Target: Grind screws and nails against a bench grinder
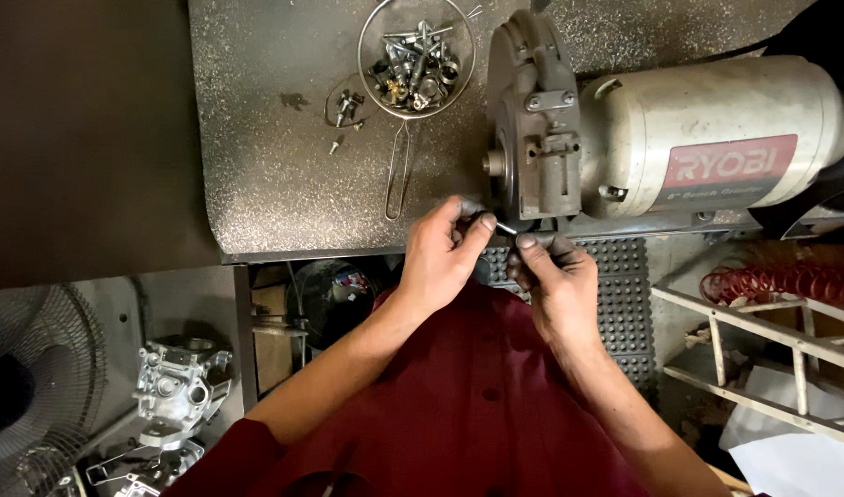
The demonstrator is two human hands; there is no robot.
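Observation:
My left hand (445, 253) and my right hand (555, 276) meet just below the wheel guard of a bench grinder (624, 138). Together they pinch a small thin metal piece (505, 226) between fingertips, with its tip close to the grinder's lower housing. Both hands are dark with grime. A wire strainer (416, 57) full of several bolts, nuts and small metal parts sits on the speckled bench top (275, 175), up and left of my hands. A few loose small fasteners (346, 109) lie beside it.
A floor fan (31, 368) stands at lower left, with a cast metal engine part (178, 382) beside it. At right is a white metal frame (762, 359) and a coiled red hose (780, 281). A black studded rubber mat (620, 294) lies under my hands.

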